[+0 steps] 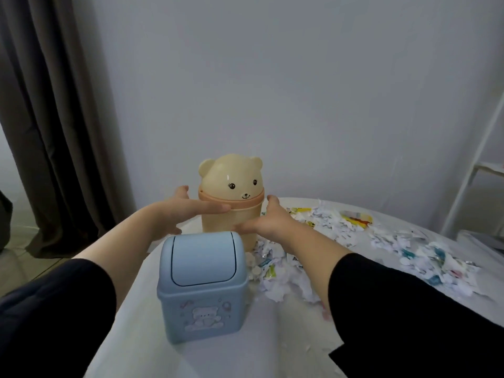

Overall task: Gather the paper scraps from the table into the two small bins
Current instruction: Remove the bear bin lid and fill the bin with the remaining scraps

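Fingers first: on my left hand the fingers lie straight and together across the front of the yellow bear bin, along its orange collar, with the thumb raised at the bin's 9 o'clock side. My right hand lays its fingers straight and leftward over the lower body, thumb up at the 3 o'clock side. Both hands are spread, cupped round the bin rather than clenched on it; I can't tell whether the palms press it yet. The relation that matters is this: the bin stands upright at my 12 o'clock, long axis vertical, bracketed by the two hands, left high at the collar, right lower down, neither clearly nearer. Its bear-head lid sits shut, so I judge that opening it, or shifting the bin toward the mess, comes before any gathering. At the bear bin's 6 o'clock, just in front of it and between my forearms, stands the blue bin, its swing lid closed. That bin blocks a straight pull back toward me. The paper scraps lie heaped from the bear bin's foot at about 4 o'clock out across the table toward 3 o'clock, mostly white with yellow and blue bits. Some reach the blue bin's right side. A grey curtain hangs at 10 o'clock, and a white rack stands at the far right.
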